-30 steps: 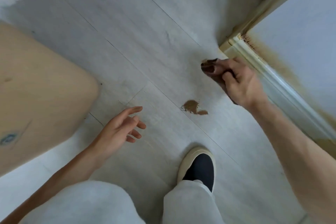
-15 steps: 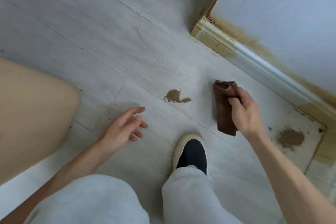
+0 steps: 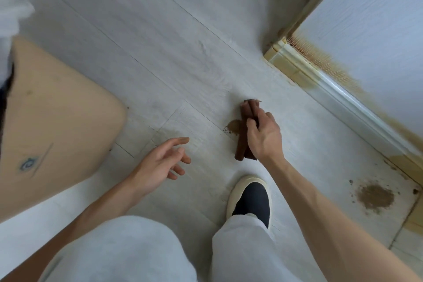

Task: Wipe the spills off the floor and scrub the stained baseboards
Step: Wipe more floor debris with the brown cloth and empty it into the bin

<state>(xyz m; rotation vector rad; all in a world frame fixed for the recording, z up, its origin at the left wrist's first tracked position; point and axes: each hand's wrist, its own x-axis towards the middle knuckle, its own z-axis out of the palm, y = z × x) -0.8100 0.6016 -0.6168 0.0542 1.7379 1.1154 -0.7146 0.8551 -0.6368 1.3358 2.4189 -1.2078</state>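
The right hand (image 3: 263,137) is sliding the folded dark brown cloth (image 3: 244,133) to the left, at nine o'clock from where it was half a second ago, and now the cloth is lying right on the edge of the small brown spill (image 3: 233,126). Before, the cloth and this spill were apart. The fingers are curling over the cloth and pressing it onto the pale grey wooden floor (image 3: 160,52). So the wiping of this spill is just starting, and part of it is still showing at the cloth's nine o'clock side.

The left hand (image 3: 160,162) is hanging just above the floor with loose fingers, holding nothing, as it was before.

A bigger brown spill (image 3: 375,197) is waiting at four o'clock from the cloth, well apart from it. The white baseboard (image 3: 343,98) with yellow-brown stains is running along the wall at two o'clock, and nobody is touching it, so I think most of the job is still to do.
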